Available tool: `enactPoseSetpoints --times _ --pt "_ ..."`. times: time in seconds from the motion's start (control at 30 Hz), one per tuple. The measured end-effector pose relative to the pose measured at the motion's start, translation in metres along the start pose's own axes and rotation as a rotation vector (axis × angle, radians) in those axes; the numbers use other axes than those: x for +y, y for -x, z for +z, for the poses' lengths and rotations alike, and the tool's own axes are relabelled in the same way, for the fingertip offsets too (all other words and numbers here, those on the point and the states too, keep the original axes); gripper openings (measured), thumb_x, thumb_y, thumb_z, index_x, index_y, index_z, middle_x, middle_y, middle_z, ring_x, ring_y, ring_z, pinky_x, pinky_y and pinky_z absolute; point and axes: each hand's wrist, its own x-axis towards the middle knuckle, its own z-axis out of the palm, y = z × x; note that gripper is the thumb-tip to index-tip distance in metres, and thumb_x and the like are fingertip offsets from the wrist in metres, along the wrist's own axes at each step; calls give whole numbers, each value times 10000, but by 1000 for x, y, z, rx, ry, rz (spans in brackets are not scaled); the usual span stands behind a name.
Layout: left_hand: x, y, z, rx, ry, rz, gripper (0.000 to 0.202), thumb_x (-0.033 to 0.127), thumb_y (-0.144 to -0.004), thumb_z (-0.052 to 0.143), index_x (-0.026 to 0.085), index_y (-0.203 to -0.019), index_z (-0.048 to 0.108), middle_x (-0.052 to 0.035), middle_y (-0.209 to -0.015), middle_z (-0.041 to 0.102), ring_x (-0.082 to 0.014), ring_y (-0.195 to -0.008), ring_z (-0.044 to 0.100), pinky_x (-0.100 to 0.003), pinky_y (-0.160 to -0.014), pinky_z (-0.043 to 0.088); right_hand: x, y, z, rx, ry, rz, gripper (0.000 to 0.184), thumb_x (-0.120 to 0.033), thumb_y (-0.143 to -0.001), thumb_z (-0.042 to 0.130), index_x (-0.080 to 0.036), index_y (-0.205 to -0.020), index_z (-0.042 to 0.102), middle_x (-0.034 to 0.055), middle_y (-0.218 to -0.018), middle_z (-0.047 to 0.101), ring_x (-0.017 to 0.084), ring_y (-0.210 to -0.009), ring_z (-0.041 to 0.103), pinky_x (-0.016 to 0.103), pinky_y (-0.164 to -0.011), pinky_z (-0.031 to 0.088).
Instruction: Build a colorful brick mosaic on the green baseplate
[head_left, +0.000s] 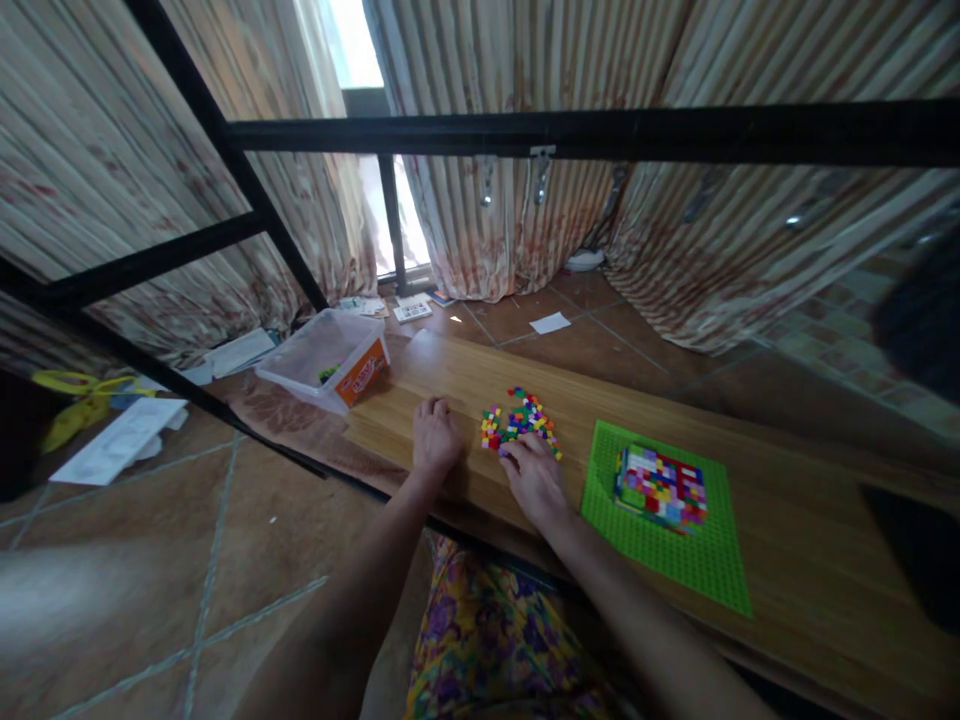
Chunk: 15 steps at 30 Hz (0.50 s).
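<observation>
A pile of small coloured bricks (521, 420) lies on the wooden table (450, 385). My right hand (534, 478) rests at the pile's near edge, its fingertips curled down onto the bricks; what they pinch is too small to make out. My left hand (435, 436) lies on the wood to the left of the pile, fingers curled under in a loose fist, nothing visible in it. To the right, a green baseplate (675, 565) carries a block of stacked multicoloured bricks (661, 487).
A clear plastic tub with an orange label (330, 360) stands at the table's left end. A black metal frame (525, 135) crosses overhead and runs down the left side. Papers (120, 440) and a yellow object (79, 395) lie on the tiled floor. Curtains hang behind.
</observation>
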Motion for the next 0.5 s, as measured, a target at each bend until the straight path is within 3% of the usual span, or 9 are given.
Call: enactPoseSetpoints --times 0.5 --pt "-3 -2 3 46 -9 24 262 152 -865 427 142 -1017 639 -138 -1082 608 -274 -1056 527 -396 -985 424 -5 20 -3 -78 153 -88 112 -172 -911 528 -215 -834 598 60 -919 587 210 -923 512 331 -833 417"
